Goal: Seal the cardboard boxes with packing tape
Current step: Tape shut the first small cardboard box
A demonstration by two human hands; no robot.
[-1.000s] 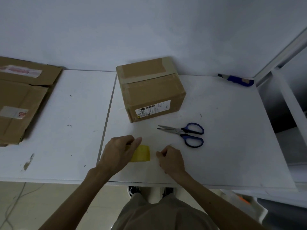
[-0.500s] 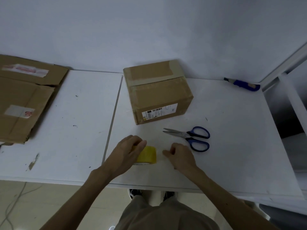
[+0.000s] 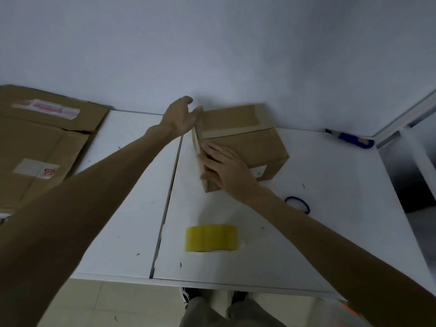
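The tape roll now sits released on the desk while both hands have moved to the cardboard box by the wall, left hand with its grip apart at a far corner, right hand pressing flat-fingered, probably turning it for taping.

Scissors mostly hidden under right forearm, only blue handle loops show. Box label half covered by right hand, print unreadable. Tape roll near edge is motion-blurred, free end can't tell. Flattened cardboard cut off at left edge. Blue knife far right, blade too small to tell
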